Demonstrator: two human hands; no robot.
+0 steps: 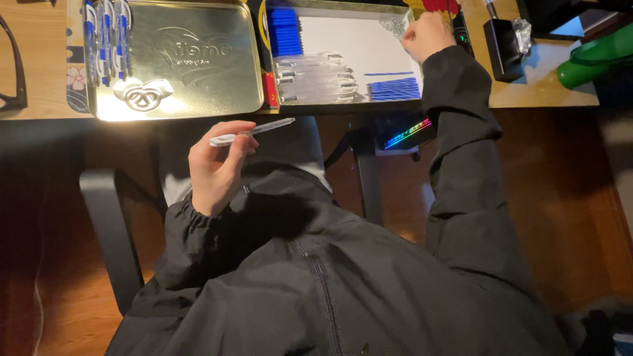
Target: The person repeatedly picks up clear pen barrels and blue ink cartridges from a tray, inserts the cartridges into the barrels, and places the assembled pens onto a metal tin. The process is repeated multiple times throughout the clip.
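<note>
My left hand (216, 165) holds a clear pen barrel (254, 131) by its middle, in the air below the table edge and above my lap. My right hand (427, 34) reaches into the far right corner of an open white tray (343, 39), fingers closed over a small heap of shiny metal bits (394, 25); what it grips is hidden. The tray holds blue refills (285, 30) at the back left, more blue refills (394, 89) at the front right, and clear pen barrels (315, 78) at the front.
A gold tin lid (184, 56) lies left of the tray with several finished blue-and-white pens (105, 36) on its left side. Glasses (12, 66) rest at the far left. A black box (502, 47) and a green object (593, 59) stand at right. Chair legs below.
</note>
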